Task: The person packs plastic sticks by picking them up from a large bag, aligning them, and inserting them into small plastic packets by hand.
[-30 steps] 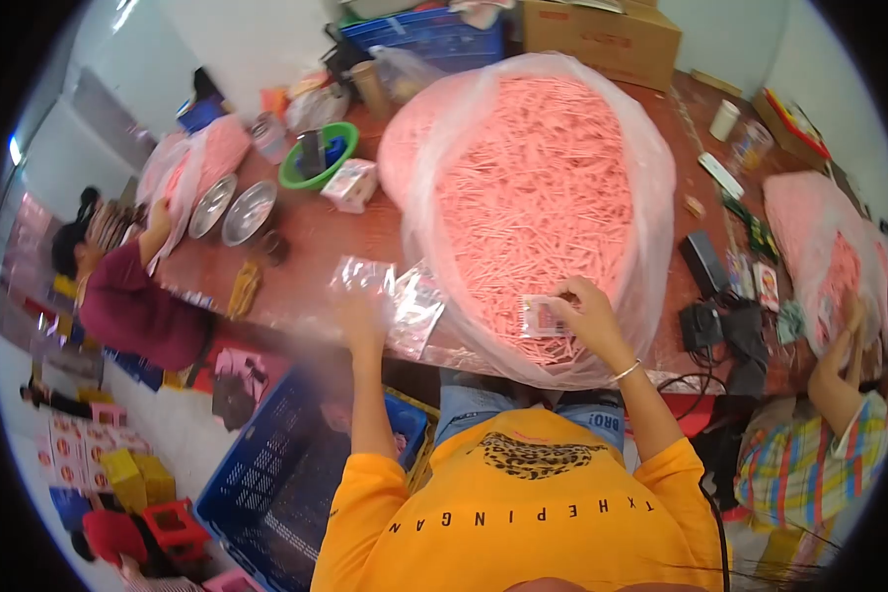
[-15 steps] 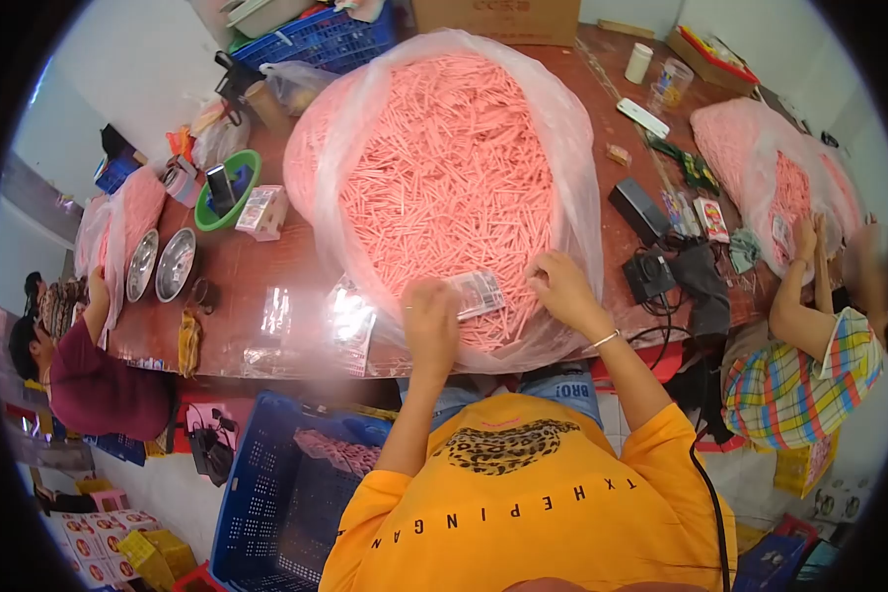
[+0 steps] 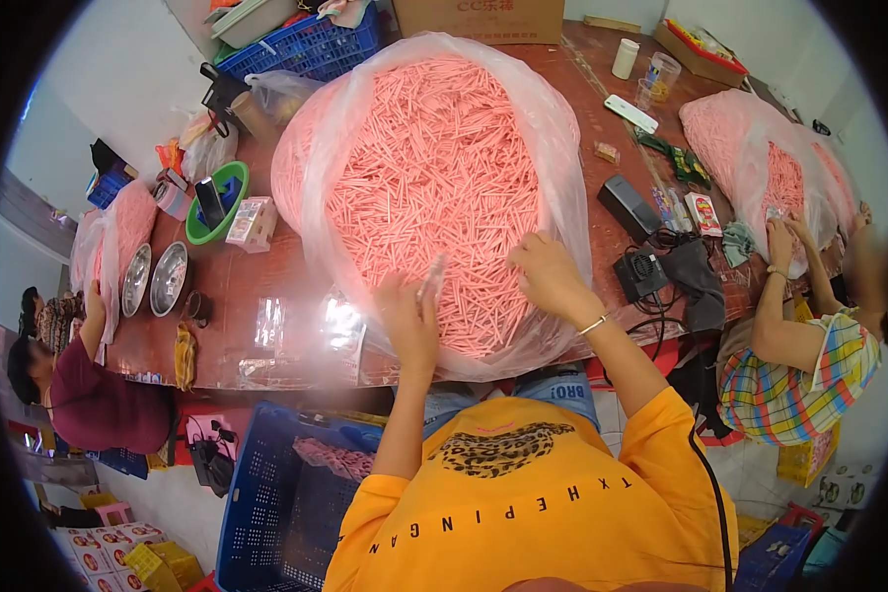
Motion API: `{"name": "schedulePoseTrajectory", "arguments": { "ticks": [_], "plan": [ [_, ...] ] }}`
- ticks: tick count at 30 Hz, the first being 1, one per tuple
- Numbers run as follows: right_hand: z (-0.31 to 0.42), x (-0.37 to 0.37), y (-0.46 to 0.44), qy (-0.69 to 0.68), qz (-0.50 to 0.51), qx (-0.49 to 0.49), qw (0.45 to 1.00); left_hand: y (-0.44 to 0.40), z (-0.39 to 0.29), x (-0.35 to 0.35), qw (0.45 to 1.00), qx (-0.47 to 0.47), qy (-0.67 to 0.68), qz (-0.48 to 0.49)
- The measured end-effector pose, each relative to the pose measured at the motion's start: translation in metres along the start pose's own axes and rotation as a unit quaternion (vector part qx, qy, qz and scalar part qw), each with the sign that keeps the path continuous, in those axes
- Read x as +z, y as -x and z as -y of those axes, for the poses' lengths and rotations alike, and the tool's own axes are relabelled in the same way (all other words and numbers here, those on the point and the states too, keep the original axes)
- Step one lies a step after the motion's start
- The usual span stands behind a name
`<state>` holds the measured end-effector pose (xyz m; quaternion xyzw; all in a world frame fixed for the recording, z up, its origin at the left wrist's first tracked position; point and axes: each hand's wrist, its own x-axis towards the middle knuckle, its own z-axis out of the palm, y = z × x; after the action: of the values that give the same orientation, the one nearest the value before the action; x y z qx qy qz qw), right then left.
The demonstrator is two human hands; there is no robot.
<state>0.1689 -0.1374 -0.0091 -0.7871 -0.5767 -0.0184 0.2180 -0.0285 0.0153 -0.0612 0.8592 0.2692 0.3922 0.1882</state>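
In front of me stands a large clear plastic bag (image 3: 560, 187), its mouth wide apart, heaped with thin pink sticks (image 3: 434, 168). Over the near left part of the heap, my left hand (image 3: 407, 318) grips a small clear plastic packet (image 3: 432, 279), turned nearly edge-on; its contents are unclear. My right hand (image 3: 551, 276) is at the right side of the sticks, fingers bent and drawn together against the heap. Whatever lies between those fingertips is hidden.
A blue crate (image 3: 242, 513) stands below the table's (image 3: 237, 340) front edge. Left are metal bowls (image 3: 171, 276) and a green basin (image 3: 199, 232); right, a black adapter (image 3: 641, 276) with cables. Co-workers sit at both sides, the right one (image 3: 799, 365) beside another bag of pink sticks (image 3: 725, 148).
The packet in my left hand has tilted from lying flat to upright and edge-on, shifting left. My right hand has moved slightly up and left. The whole view has shifted a little.
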Motion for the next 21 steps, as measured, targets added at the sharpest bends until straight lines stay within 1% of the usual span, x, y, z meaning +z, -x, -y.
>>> {"name": "schedulePoseTrajectory", "arguments": {
  "ticks": [2,5,8,11,14,17,20,21],
  "plan": [
    [0.004,0.005,-0.007,0.01,-0.018,-0.042,0.999,0.0,-0.004,0.002,1.0,0.0,0.014,-0.025],
    [0.01,0.031,-0.021,0.036,-0.057,-0.064,0.996,0.001,-0.006,0.003,0.999,0.009,0.018,-0.048],
    [0.011,0.035,-0.031,0.084,-0.051,-0.087,0.991,0.004,-0.005,0.003,0.998,0.019,0.021,-0.05],
    [0.009,0.039,-0.031,0.078,-0.014,-0.08,0.994,0.004,-0.003,0.002,0.998,0.026,0.017,-0.047],
    [0.014,0.037,-0.031,0.045,-0.028,-0.08,0.995,0.005,0.0,0.004,0.998,0.031,0.018,-0.048],
    [0.015,0.038,-0.037,0.046,-0.006,-0.075,0.996,0.005,-0.001,0.004,0.998,0.033,0.015,-0.048],
    [0.012,0.04,-0.04,0.056,-0.018,-0.087,0.994,0.003,-0.001,0.003,0.998,0.045,0.001,-0.053],
    [0.012,0.043,-0.041,0.052,-0.005,-0.085,0.995,0.004,0.0,0.003,0.997,0.049,-0.005,-0.054]
  ]
}}
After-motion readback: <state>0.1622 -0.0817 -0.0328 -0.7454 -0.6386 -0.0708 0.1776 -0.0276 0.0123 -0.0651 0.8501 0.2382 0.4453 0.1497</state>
